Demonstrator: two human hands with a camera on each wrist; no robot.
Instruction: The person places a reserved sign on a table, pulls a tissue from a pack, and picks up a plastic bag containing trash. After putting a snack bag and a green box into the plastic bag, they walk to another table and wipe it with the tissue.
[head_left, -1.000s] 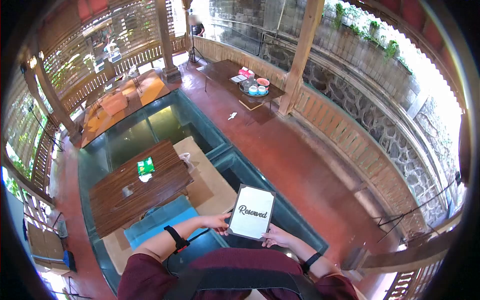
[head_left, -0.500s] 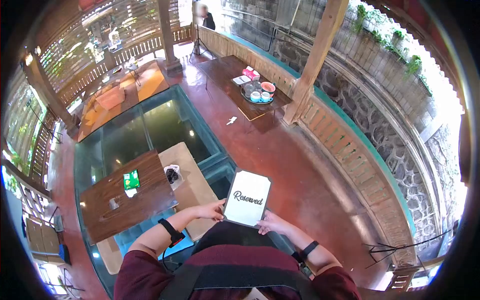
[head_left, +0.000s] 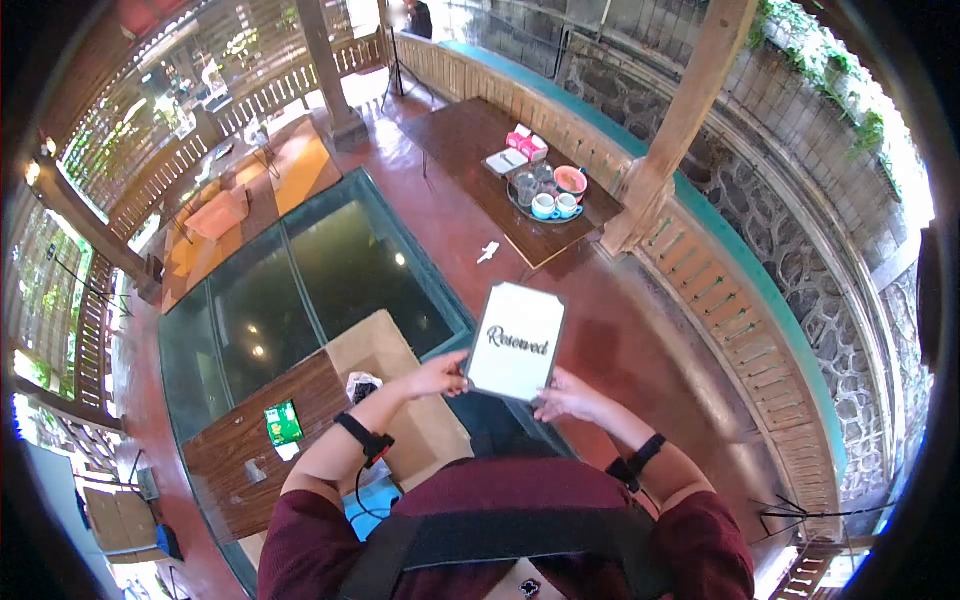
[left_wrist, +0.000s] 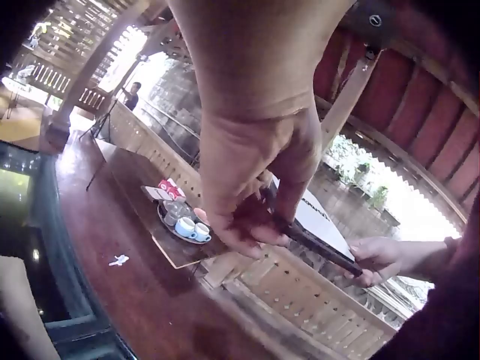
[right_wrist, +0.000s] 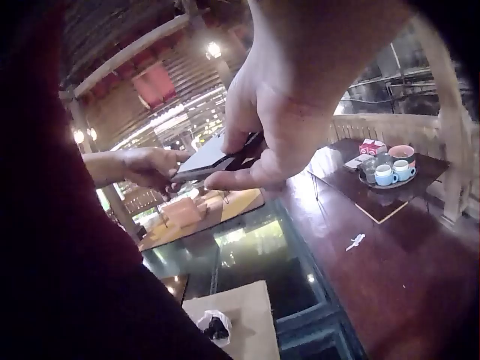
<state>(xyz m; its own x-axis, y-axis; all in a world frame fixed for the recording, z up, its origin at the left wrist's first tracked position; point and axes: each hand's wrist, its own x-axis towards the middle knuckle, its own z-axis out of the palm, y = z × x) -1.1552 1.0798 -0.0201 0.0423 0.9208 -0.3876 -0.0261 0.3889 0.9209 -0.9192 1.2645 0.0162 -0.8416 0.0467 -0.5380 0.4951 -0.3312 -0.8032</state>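
Observation:
A white "Reserved" sign with a dark border is held up in front of the body, its lettering facing me. My left hand grips its lower left edge. At the lower right corner, my right hand pinches the sign between thumb and fingers. The left wrist view shows the left hand curled at the dark edge, with the sign's face seen at a slant. From the right wrist, the right hand has its thumb on top of the sign and a finger beneath.
Ahead, a dark brown table bears a round tray with blue cups, glasses and a pinkish bowl, plus a red-and-white box. Left are glass floor panels and a low wooden table with a green packet. A wooden post stands right of the tray.
The dark table and tray appear larger and farther right in the head view. Both hands keep hold of the sign, which now sits higher in view.

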